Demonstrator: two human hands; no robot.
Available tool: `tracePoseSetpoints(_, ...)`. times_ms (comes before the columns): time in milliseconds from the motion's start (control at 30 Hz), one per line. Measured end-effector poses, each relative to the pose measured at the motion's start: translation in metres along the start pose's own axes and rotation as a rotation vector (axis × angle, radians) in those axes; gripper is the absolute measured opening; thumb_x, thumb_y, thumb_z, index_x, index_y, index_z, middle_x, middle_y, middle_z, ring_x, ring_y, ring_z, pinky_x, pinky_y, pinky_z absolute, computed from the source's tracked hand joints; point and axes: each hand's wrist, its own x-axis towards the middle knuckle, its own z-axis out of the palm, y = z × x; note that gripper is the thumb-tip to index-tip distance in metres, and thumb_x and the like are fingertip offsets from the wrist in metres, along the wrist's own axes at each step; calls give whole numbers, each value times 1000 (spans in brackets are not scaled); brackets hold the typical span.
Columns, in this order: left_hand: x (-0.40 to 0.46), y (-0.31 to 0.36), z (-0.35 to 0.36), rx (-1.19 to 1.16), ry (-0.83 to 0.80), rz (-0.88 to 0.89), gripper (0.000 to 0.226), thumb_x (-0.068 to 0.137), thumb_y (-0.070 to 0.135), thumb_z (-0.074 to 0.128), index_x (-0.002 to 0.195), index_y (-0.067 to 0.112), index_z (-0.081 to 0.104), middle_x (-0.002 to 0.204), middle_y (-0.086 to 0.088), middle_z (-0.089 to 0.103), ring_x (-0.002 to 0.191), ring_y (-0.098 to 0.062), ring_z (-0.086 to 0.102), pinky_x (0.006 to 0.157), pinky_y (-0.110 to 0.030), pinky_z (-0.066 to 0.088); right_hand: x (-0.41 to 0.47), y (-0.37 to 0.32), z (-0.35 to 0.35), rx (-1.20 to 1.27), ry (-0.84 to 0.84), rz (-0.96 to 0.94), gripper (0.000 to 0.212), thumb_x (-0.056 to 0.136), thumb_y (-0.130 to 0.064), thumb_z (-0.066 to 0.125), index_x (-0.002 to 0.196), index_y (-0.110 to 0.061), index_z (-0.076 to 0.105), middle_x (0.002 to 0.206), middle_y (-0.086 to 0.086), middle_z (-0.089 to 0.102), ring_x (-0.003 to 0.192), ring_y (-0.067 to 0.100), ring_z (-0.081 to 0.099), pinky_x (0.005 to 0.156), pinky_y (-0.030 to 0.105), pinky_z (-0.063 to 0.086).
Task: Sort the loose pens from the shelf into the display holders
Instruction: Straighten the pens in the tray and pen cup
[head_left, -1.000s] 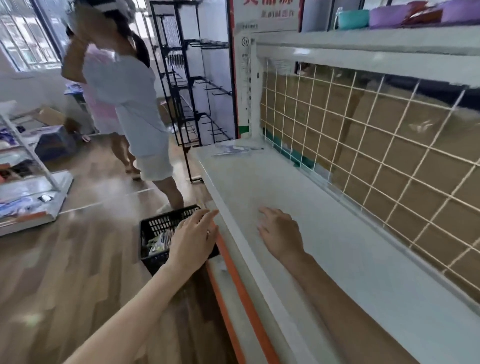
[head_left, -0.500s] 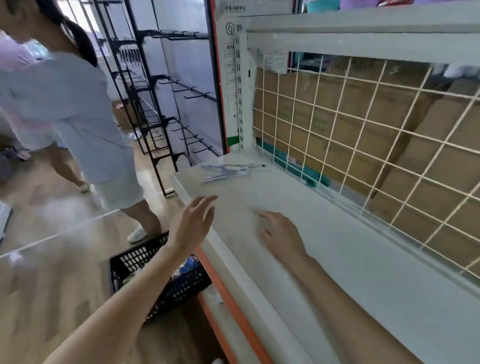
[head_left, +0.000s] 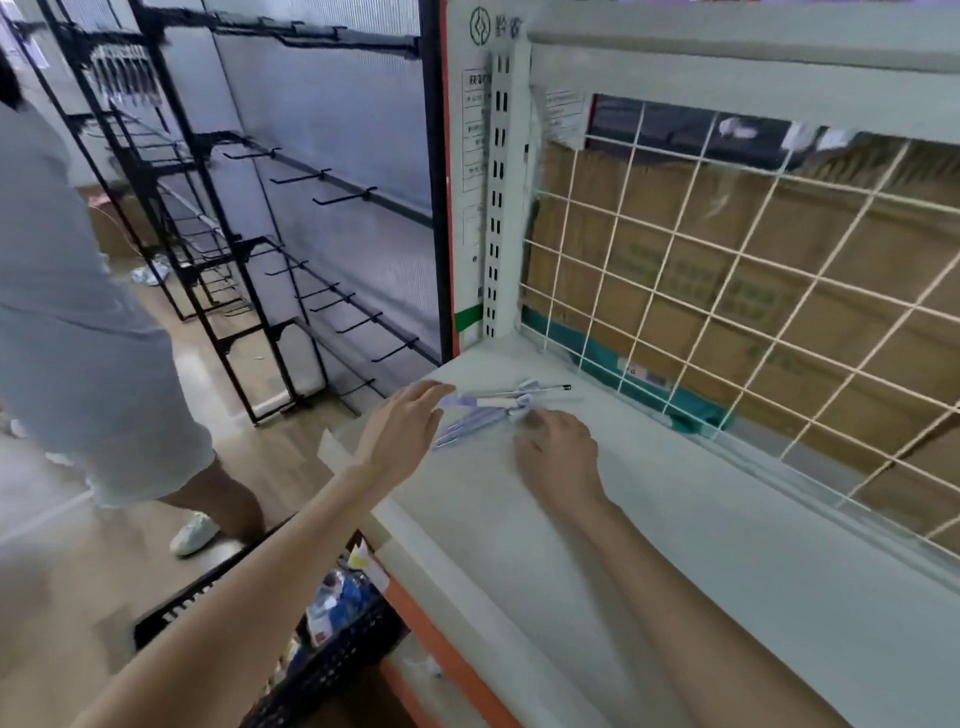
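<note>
Two bare forearms reach into the frame from the bottom edge, one from the lower left and one from the lower right, and no sleeve covers either as far as the frame shows. The left hand (head_left: 402, 426) and the right hand (head_left: 561, 452) wear no glove, and neither wrist carries a watch or band. Motion blur softens both hands, so whether a ring sits on any finger cannot be told, and the fingernails show no clear detail.
</note>
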Motion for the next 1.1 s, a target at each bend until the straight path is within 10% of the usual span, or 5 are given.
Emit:
tracePoseSetpoints(267,32,-31,18,-28,-62,76,20,83,3,66,100,11,72,100,-9,69,89,-32,65,74,-40,48,26,-9,25,-66,142,153,53,79,-55,59,119,-20,58,131,0,44,127,20,33,106,33,19)
tracePoseSetpoints(733,33,-31,6,-223,4,-27,17,89,17,62,103,15,72,91,0,66,78,-21,61,66,-31,45,29,-2,3,224,117,168,15,76,-24,75,77,-25,60,84,-14,56,96,16,58,97,42,40)
tracePoseSetpoints(1100,22,3,-8,-429,11,-190,18,90,10,59,104,9,71,91,2,62,80,-17,64,67,-8,39,9,31,-21,-163,-48,11,29,92,-20,56,121,-17,60,122,4,47,116,23,42,100,30,32)
